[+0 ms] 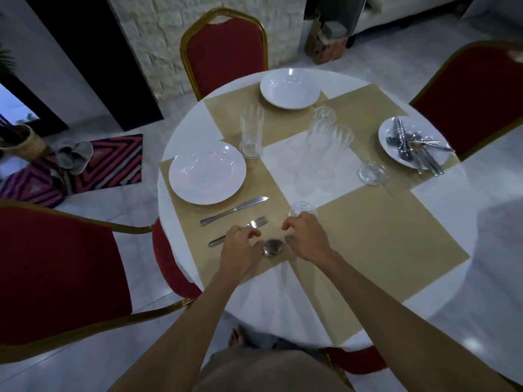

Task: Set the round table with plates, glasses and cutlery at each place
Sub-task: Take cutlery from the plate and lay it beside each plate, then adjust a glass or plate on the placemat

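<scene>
Spoon (272,248) handle is hidden under left hand (240,248), fingers curled round it; right hand (307,236) curled, hold unclear.

This looks like a dining corner in a home. A round table (441,199) under a white cloth carries tan placemats (382,239), with red padded chairs (226,52) in gold frames around it. Slippers (75,157) lie on a striped rug (113,162) beside a woven basket (22,142), and a pale sofa (410,9) stands at the back near a stone wall (152,38).
</scene>
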